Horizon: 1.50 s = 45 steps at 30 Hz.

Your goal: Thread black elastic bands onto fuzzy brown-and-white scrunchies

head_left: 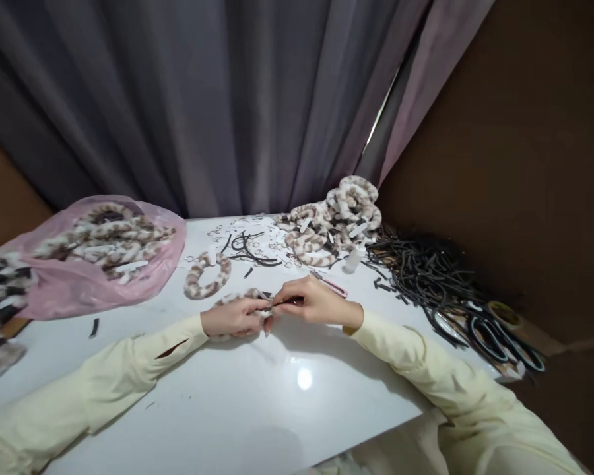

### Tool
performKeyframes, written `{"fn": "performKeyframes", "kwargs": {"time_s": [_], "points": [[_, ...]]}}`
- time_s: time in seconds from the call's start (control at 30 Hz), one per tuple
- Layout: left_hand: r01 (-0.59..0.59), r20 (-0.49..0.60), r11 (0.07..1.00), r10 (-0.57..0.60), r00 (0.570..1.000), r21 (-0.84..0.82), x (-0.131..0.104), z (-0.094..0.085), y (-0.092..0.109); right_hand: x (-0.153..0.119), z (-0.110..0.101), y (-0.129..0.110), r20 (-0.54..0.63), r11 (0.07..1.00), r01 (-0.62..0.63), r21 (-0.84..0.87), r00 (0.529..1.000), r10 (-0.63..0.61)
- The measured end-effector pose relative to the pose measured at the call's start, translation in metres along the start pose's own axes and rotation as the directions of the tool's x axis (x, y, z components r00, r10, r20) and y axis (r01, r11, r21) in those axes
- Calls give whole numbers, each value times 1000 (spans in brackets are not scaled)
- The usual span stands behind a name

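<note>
Begin at the near side, with glossy white tabletop (218, 396) spread between a left sleeve (113, 376) and a right sleeve (455, 389), both pale yellow. Judge it a fitting or joining step, going by fingertips brought together around one small spot mid-scene. Find there, under and inside the left hand (235, 318), a fluffy brown-and-white piece (242, 297), gripped by narrowly curled fingers, with fur showing past the knuckles on the far side and again just at the fingertips. Pinched in the right hand (309, 300), between closed thumb and fingers, apparently a thin dark strip (288, 301) (too small to name as cord or tube), pointing left toward the fluffy piece. Cannot tell about contact between strip and fur. Seems to call for a firm hold on the left and a fine, well-aimed movement on the right.

Just beyond, notice a pink-handled cutter (332, 285) close to the right hand and a loose fluffy ring (205, 290) beyond the left. Farther out, see a pink bag (143, 290) of similar pieces at left, a heap of fluffy rings (309, 247) right of centre, and tangled black cords (420, 264) at right. End at the far side with a grey curtain (202, 99).
</note>
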<state>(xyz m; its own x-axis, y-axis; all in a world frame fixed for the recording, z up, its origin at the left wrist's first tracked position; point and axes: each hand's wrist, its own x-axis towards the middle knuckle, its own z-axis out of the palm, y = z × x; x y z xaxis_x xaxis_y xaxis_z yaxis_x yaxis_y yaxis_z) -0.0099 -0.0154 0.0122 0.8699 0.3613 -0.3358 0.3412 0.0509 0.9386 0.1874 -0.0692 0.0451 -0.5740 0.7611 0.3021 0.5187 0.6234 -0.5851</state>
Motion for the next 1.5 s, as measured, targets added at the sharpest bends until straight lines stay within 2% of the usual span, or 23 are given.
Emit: {"fn": "performKeyframes", "kwargs": {"time_s": [0.1, 0.23, 0.33, 0.47, 0.67, 0.87, 1.03, 1.23, 1.5], "points": [[19, -34, 997, -16, 999, 81, 1, 0, 1, -1, 1, 4, -38, 998, 63, -19, 997, -63], [76, -58, 996, -73, 996, 53, 3, 2, 4, -3, 2, 9, -73, 995, 94, -45, 993, -97], [47, -64, 992, -40, 997, 121, 2, 5, 6, -5, 4, 11, -92, 989, 113, -91, 988, -122], [-78, -37, 966, 90, 995, 245, 0, 6, 10, -8, 8, 11, -48, 969, 154, -191, 985, -166], [-50, -5, 946, 54, 999, 321, 0, 5, 10, -13, 14, 13, 18, 914, 215, -345, 975, -223], [-26, -14, 924, 34, 999, 382, 1, 5, 6, -11, 17, 13, 46, 897, 256, -361, 965, -257], [-13, -109, 944, 52, 993, 331, 3, 5, 3, -10, 17, 10, 45, 874, 283, -396, 956, -289], [79, -51, 987, -73, 996, 142, 3, 7, -1, -10, 18, 9, 70, 852, 299, -429, 952, -299], [8, -64, 993, -1, 998, 120, 4, 8, -4, -11, 18, 9, 98, 855, 289, -431, 957, -274]]}}
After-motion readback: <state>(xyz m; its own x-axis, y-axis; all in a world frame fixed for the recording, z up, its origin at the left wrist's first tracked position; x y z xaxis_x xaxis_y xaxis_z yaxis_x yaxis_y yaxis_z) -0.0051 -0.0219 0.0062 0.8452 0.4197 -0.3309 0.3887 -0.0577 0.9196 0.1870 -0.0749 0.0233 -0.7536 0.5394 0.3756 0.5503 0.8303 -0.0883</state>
